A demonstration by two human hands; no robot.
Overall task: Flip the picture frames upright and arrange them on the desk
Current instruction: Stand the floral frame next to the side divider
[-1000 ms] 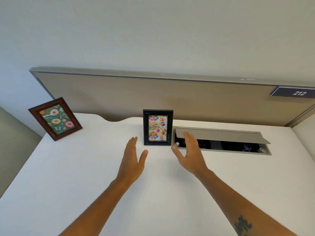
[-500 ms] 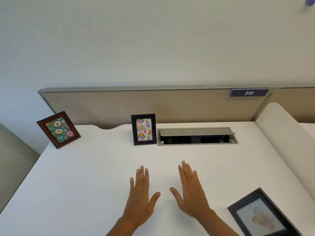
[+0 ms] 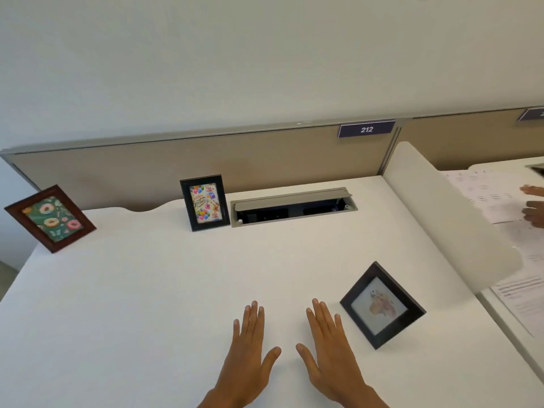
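Observation:
Three picture frames stand upright on the white desk (image 3: 147, 290). A brown frame with a doughnut picture (image 3: 50, 218) is at the far left corner. A black frame with a birthday card (image 3: 205, 202) stands at the back middle, beside the cable tray. A black frame with a pale picture (image 3: 382, 305) stands at the right, turned at an angle, just right of my right hand. My left hand (image 3: 248, 346) and my right hand (image 3: 329, 346) lie flat on the desk at the near edge, fingers apart, holding nothing.
An open grey cable tray (image 3: 294, 206) is sunk into the desk at the back. A beige partition (image 3: 265, 160) with a "212" label (image 3: 366, 129) runs behind. A white divider (image 3: 441, 219) bounds the right side; beyond it lie papers (image 3: 482, 195) and another person's hand (image 3: 534, 207).
Both my hands pulled back from the birthday frame to the near edge of the desk and lie flat. The view shifted right, bringing the angled black frame and the neighbouring desk into sight.

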